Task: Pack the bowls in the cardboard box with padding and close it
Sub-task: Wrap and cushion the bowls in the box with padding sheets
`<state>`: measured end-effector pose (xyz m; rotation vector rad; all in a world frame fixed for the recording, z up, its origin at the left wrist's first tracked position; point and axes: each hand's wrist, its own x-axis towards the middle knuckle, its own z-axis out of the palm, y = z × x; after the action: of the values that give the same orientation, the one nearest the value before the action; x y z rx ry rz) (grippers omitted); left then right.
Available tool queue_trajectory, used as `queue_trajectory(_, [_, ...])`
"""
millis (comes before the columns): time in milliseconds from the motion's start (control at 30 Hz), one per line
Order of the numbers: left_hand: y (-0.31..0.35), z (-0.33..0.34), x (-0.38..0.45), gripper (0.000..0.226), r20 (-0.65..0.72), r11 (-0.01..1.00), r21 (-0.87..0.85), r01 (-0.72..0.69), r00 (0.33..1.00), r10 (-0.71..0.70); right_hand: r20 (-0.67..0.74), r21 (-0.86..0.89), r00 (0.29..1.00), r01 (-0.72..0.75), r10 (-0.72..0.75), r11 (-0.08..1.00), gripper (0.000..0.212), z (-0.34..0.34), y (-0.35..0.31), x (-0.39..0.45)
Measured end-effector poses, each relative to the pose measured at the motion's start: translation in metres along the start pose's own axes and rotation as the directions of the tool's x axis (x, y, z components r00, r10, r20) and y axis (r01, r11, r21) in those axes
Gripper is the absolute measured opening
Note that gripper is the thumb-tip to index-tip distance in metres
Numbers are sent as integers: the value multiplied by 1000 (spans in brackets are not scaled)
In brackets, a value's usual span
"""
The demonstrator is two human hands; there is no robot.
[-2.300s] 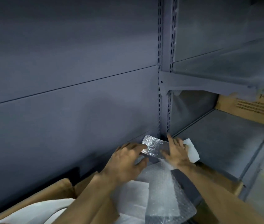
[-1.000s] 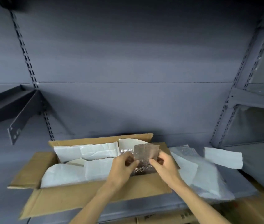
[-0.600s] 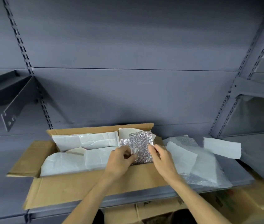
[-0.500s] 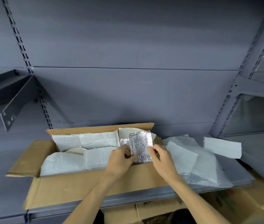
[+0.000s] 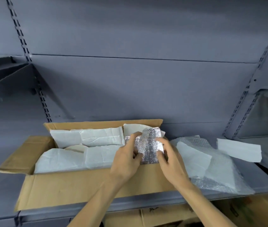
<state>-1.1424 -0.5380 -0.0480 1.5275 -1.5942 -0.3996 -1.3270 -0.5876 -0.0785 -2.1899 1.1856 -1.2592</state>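
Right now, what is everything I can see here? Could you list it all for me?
cardboard box: one, brown, open on the grey shelf, flaps folded out
white padding sheets: several, white, lying inside the box
bowl: one partly showing, cream, between the padding in the box
silver padding piece: one, shiny silver, held over the right end of the box
bubble wrap: one crumpled heap, clear, on the shelf right of the box
loose white sheets: two, white, on and beside the bubble wrap
shelf: one, grey metal, under the box
lower boxes: brown, count unclear, below the shelf
bracket: one, dark grey, upper left
left hand: grips the silver piece
right hand: grips the silver piece
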Motion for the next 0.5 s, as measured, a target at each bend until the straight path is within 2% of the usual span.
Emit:
queue_trajectory(133, [2,1,-2,67,20,994,109,14,1000,-16,8,-53,1000,0,1,999,45,0,-3,-3])
queue_trajectory(300, [1,-1,-3,66,24,987,139,86,996,-90,-19,-128,999,-30,28,991,50,-9,-16,-3])
queue_trajectory(367, [1,-1,-3,62,33,982,142,121,991,-127,-12,-313,997,67,-74,947,46,-12,-21,1])
queue_trajectory(433, [1,0,-2,50,43,976,163,142,988,-150,117,-476,972,236,-205,847,37,-12,-30,7])
queue_trajectory(500, [2,-1,-1,41,55,969,200,144,986,-158,278,-489,927,361,-250,794,31,-6,-39,13])
